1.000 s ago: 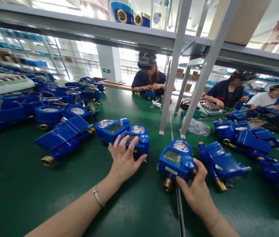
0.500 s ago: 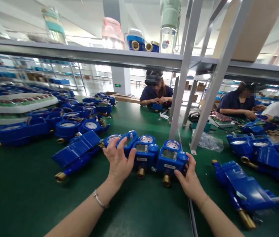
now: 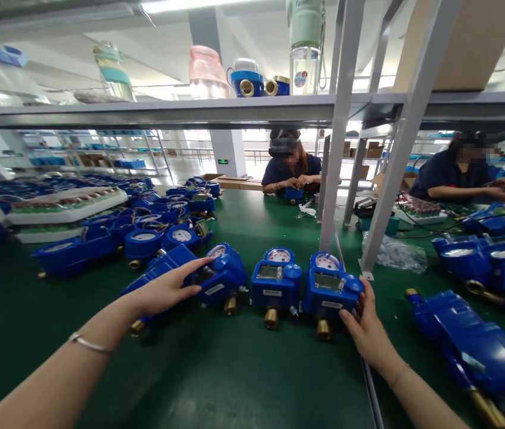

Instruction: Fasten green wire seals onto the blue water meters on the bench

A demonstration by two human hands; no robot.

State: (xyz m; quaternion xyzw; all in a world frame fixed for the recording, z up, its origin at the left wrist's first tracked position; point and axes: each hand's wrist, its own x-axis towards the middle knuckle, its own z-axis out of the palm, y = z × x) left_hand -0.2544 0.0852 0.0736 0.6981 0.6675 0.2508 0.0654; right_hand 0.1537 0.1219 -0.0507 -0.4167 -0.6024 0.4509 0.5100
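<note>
Three blue meters with brass fittings stand in a row on the green table. My left hand [image 3: 165,289] is at the left end, its thumb and fingers spread at the left side of the tilted left meter [image 3: 223,277]. The middle meter [image 3: 274,283] stands untouched, with a display and a round dial. At the right end, my right hand [image 3: 372,325] has its thumb on the front and its fingers at the right side of the right meter [image 3: 330,292]. Another blue meter [image 3: 163,268] lies partly behind my left hand and forearm.
Many blue meters [image 3: 142,238] crowd the left, beside white foam trays [image 3: 68,205]. Shelf posts [image 3: 341,149] rise behind the right meter. More meters [image 3: 476,333] lie at the right, near a plastic bag [image 3: 395,253]. A person [image 3: 292,167] sits across the table [image 3: 252,208].
My left hand has moved left to the left meter's far side. That meter now stands apart from the middle one and faces more forward. The view has shifted slightly; my right hand stays at the right meter.
</note>
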